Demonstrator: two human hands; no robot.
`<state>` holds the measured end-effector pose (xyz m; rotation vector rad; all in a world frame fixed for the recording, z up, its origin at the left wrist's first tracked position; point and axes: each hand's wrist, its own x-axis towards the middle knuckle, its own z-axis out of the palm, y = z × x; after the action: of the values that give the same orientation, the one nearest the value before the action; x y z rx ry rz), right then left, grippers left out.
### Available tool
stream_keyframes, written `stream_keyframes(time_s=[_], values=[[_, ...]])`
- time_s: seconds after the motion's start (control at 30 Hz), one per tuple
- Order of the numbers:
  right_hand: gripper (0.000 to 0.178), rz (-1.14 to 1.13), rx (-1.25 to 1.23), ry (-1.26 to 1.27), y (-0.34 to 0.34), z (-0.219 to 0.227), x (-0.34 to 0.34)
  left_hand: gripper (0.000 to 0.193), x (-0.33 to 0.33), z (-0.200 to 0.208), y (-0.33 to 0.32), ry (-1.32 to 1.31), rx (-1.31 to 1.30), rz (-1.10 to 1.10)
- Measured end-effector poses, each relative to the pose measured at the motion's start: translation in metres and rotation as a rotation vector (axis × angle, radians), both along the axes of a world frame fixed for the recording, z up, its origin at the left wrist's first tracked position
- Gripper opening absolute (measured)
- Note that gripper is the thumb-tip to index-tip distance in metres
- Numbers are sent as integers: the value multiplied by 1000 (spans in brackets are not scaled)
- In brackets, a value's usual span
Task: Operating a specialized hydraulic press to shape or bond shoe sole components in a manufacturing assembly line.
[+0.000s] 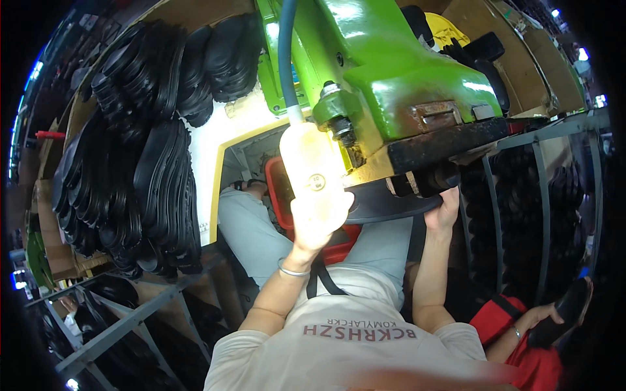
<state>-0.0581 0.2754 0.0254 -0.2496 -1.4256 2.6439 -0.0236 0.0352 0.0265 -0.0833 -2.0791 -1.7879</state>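
In mid-frame, the left hand [318, 220] points up toward a lamp [306, 153], grip unclear; rightward, the right hand [443, 212] grasps a sole [388, 205].

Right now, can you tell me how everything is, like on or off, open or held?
Lamp: lit, glaring
Green machine: can't tell if running
Black flat piece: held below the machine's head
Right hand: gripping the piece's right end
Left hand: near its left end, washed out by glare
Black soles: stacked close together
Red bin: partly hidden
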Motion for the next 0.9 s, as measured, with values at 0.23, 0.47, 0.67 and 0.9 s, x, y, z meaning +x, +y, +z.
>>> stream_keyframes(time_s=[0.23, 0.47, 0.67, 0.9], values=[[50, 114, -71, 57, -39, -16, -5, 27, 13, 2, -48, -172, 407, -58], [47, 13, -160, 180, -4, -14, -30, 39, 6, -27, -15, 215, -305, -36], [47, -45, -86, 235, 34, -4, -52, 21, -18, -9, 26, 25, -158, -60], [50, 3, -143, 183, 6, -30, -45, 20, 0, -13, -20, -60, 35, -154]])
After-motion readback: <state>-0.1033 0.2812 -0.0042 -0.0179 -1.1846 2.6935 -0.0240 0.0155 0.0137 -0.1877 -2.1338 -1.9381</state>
